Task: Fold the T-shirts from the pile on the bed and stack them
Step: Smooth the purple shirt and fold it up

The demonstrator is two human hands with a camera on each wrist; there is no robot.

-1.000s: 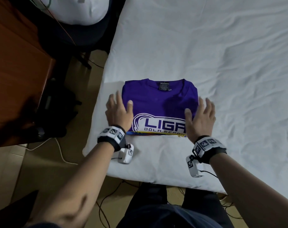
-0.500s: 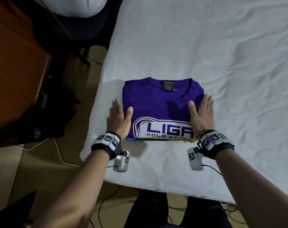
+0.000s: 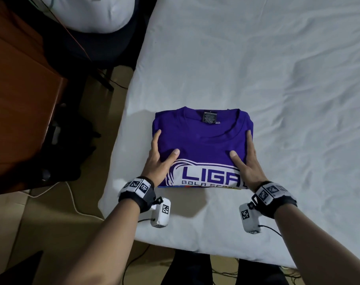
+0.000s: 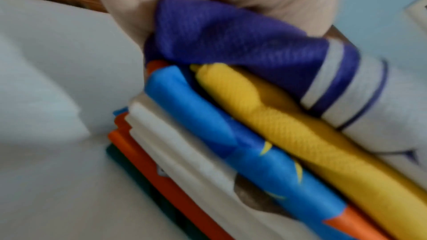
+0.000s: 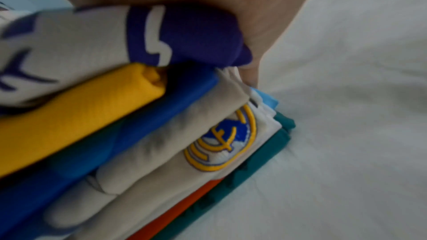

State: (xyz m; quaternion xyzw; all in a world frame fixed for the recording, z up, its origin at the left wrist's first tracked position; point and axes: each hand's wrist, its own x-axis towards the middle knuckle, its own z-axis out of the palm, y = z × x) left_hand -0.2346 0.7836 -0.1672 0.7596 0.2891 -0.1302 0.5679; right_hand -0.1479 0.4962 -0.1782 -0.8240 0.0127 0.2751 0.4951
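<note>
Flanking the purple T-shirt (image 3: 201,138) atop the stack (image 5: 161,143), left hand (image 3: 156,161) and right hand (image 3: 249,163) lay straight fingers (image 3: 157,136) along its sides, thumbs (image 3: 174,155) on top.

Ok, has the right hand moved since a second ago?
Yes. The right hand has slid left onto the purple T-shirt; its fingers, earlier on the sheet beside its right edge, now lie on it.

The place is a bedroom in a home. A bed (image 3: 257,58) with a wrinkled white sheet fills most of the head view, and a stack of folded T-shirts (image 3: 201,140) lies on it. Beside the bed stand a brown wooden cabinet (image 3: 20,110) and a dark chair (image 3: 113,48) with a white pillow (image 3: 88,13) on it. Thin cables (image 3: 72,198) lie on the floor (image 3: 51,223).
</note>
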